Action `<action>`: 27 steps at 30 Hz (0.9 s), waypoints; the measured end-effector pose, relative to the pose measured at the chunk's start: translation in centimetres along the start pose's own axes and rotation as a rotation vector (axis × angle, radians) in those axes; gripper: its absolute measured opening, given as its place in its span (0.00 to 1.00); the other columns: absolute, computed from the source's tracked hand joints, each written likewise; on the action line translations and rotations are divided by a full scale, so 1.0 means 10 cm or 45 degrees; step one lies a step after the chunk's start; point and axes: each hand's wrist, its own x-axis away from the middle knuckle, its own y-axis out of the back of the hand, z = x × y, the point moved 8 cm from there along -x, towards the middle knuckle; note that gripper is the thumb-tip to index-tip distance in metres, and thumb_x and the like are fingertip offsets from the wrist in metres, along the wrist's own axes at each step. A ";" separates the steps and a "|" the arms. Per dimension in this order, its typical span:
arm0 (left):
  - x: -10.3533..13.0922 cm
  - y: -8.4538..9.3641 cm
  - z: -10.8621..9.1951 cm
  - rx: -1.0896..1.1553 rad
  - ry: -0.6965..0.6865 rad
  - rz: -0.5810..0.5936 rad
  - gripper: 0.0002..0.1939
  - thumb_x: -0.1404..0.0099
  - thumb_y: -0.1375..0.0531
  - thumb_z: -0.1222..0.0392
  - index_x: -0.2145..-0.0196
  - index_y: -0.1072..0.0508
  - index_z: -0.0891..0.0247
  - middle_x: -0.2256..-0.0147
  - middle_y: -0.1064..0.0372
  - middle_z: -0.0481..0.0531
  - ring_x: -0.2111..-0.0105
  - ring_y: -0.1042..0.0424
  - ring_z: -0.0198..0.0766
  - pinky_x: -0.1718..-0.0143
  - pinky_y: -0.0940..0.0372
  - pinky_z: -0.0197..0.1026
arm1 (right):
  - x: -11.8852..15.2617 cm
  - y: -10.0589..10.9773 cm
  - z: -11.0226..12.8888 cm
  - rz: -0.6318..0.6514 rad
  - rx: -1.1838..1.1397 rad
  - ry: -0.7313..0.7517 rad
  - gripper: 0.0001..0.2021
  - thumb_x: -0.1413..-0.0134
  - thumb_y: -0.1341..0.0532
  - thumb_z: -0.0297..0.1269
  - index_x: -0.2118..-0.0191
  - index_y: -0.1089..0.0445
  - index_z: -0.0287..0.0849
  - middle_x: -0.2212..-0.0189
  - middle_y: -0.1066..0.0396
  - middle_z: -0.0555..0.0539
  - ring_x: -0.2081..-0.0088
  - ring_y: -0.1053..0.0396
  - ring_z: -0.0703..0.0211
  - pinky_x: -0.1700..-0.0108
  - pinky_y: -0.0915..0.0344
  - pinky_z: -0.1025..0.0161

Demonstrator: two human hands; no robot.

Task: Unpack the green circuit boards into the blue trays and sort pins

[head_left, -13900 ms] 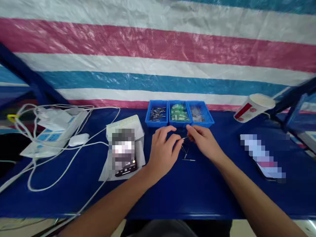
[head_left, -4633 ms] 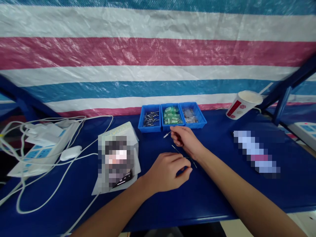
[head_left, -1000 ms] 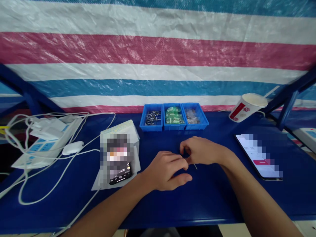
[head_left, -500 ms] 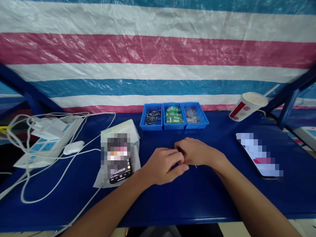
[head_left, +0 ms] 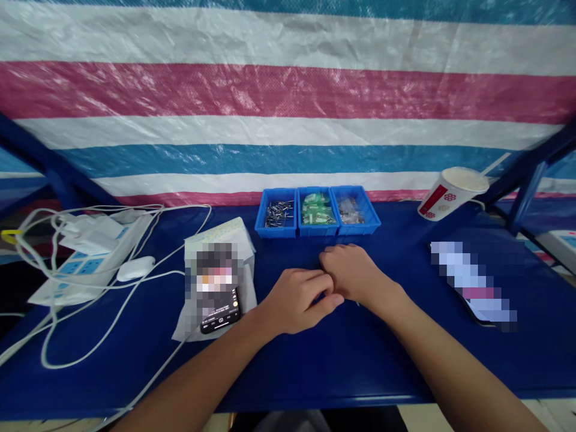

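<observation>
Above the middle of the blue table (head_left: 310, 369), my left hand (head_left: 301, 301) and my right hand (head_left: 348, 271) meet with fingers bent inward. The left hand is closed, its thumb reaching toward the right hand. My right hand is curled, with its back turned up and its fingertips out of sight. Whatever lies between them is hidden; a tiny pale tip (head_left: 358, 303) shows just below the right hand. Beyond them stand three blue bins: one with metal screw-like pieces (head_left: 279, 214), one with green-tinted packets (head_left: 317, 210), one with clear plastic bags (head_left: 350, 210).
On the left, a phone (head_left: 221, 318) lies on papers (head_left: 240, 237), beside a power strip (head_left: 83, 273) with tangled white cables (head_left: 49, 336). At the right are another phone (head_left: 472, 288) and a tilted paper cup (head_left: 452, 195) with a straw. A striped sheet (head_left: 288, 90) hangs behind.
My right hand has turned slightly, its wrist shifting a little left and its knuckles rising. The left hand stays almost where it was.
</observation>
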 end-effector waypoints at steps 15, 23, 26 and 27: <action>0.03 0.23 0.19 -0.078 0.377 -0.414 0.14 0.32 0.45 0.62 0.76 0.39 0.62 0.82 0.45 0.41 0.82 0.43 0.29 0.76 0.50 0.36 | -0.08 0.05 -0.39 -0.195 -0.897 -0.086 0.07 0.52 0.40 0.38 0.76 0.34 0.42 0.78 0.31 0.52 0.73 0.36 0.63 0.71 0.46 0.64; 0.05 0.15 0.37 -0.221 0.607 -0.309 0.07 0.34 0.42 0.59 0.70 0.33 0.60 0.81 0.39 0.41 0.80 0.36 0.33 0.76 0.51 0.37 | -0.13 0.03 -0.47 -0.261 -1.278 -0.047 0.08 0.46 0.39 0.40 0.69 0.31 0.41 0.75 0.30 0.51 0.73 0.36 0.63 0.70 0.41 0.64; 0.08 0.16 0.38 -0.134 0.620 -0.366 0.03 0.34 0.42 0.59 0.62 0.33 0.59 0.79 0.37 0.40 0.80 0.35 0.33 0.75 0.47 0.36 | -0.12 0.05 -0.37 -0.187 -1.581 0.095 0.11 0.40 0.39 0.45 0.63 0.30 0.40 0.71 0.28 0.49 0.73 0.35 0.64 0.68 0.39 0.64; 0.09 0.19 0.37 -0.083 0.613 -0.414 0.04 0.33 0.43 0.59 0.61 0.35 0.59 0.78 0.37 0.40 0.80 0.35 0.32 0.75 0.46 0.36 | -0.11 0.07 -0.34 -0.169 -1.653 0.141 0.12 0.40 0.39 0.45 0.62 0.30 0.40 0.70 0.28 0.49 0.73 0.35 0.65 0.68 0.38 0.64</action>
